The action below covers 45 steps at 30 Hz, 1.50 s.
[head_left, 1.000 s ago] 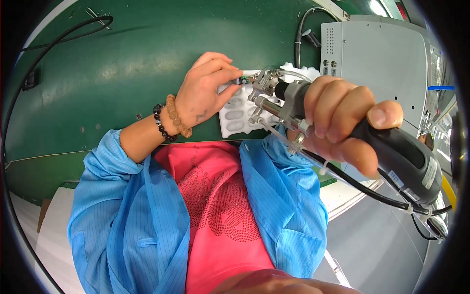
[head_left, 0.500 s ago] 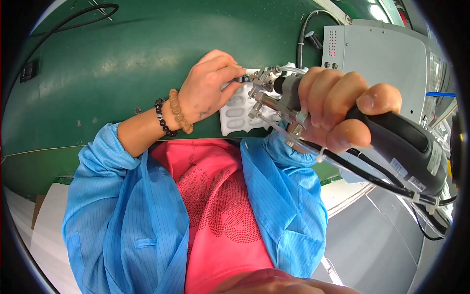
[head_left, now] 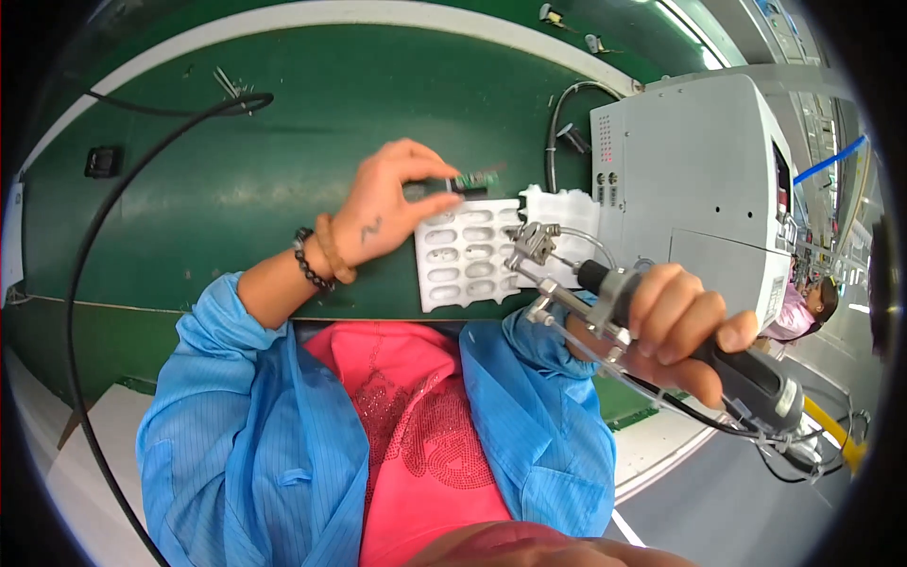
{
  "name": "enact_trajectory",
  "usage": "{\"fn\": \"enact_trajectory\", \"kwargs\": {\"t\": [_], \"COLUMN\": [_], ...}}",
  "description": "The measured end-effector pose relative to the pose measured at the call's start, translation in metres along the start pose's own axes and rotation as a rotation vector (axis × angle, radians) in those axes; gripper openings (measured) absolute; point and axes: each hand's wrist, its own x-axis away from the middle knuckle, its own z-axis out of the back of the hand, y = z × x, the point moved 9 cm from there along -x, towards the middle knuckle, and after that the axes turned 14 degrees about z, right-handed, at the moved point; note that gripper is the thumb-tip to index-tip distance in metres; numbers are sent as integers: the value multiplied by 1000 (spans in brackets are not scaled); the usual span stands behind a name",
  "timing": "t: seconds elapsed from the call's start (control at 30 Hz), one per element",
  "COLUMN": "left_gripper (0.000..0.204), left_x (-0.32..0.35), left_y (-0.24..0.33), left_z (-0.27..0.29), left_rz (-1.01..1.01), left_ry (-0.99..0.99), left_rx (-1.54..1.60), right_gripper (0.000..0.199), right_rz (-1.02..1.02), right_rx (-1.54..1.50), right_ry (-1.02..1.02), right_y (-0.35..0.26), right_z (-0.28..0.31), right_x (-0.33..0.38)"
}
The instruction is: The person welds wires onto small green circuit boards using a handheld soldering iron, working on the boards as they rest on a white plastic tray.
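My left hand point(head_left: 389, 200) pinches a small green circuit board with a black part point(head_left: 470, 182) between thumb and fingers, just above the far edge of a white moulded tray point(head_left: 427, 295). Blur softens the piece's details. The tray has rows of oval pockets. My right hand point(head_left: 685, 326) is wrapped around a black-handled hand tool point(head_left: 754, 386) with a metal bracket, thin clear tubing and a narrow front end. The tool's metal front point(head_left: 535, 244) hangs over the tray's right part, apart from the board.
A second white moulded piece point(head_left: 567, 210) lies beside the tray. A grey metal box point(head_left: 685, 161) stands at the right with a black cable point(head_left: 553, 142). Another black cable point(head_left: 94, 416) loops at left. A small black block point(head_left: 102, 162) and tweezers point(head_left: 230, 85) rest on the green bench point(head_left: 312, 104).
My right hand and the tool have drawn back to the lower right. My left hand still grips the board, now away from the tool's front. The whole view has shifted.
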Motion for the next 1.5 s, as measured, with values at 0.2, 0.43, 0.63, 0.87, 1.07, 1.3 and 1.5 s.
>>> {"fn": "enact_trajectory", "kwargs": {"t": [0.2, 0.43, 0.63, 0.87, 1.07, 1.3, 1.5], "left_gripper": [36, 45, 39, 24, 20, 23, 17], "left_x": [-141, -260, -316, -257, -88, 23, 38], "left_y": [-24, 7, 0, 14, 40, 33, 32], "left_z": [22, 0, -73, -60, -28, -6, -30], "left_rz": [176, -268, -345, -100, -311, -196, -356], "left_ry": [219, 482, 32, 102, 53, 70, 103], "left_rx": [-22, -381, -470, -285, -192, -139, -178], "right_gripper": [44, 44, 42, 40, 43, 53, 56], "right_rz": [3, -46, -74, -96, -132, -118, -150], "right_rx": [-9, 13, 5, -19, 98, 77, 163], "right_ry": [70, 154, 61, 104, 175, 319, 400], "right_y": [11, 14, 21, 22, 25, 21, 20], "right_z": [9, 21, 22, 23, 18, 17, 13], "right_x": [9, 11, 6, 12, 20, 21, 26]}}
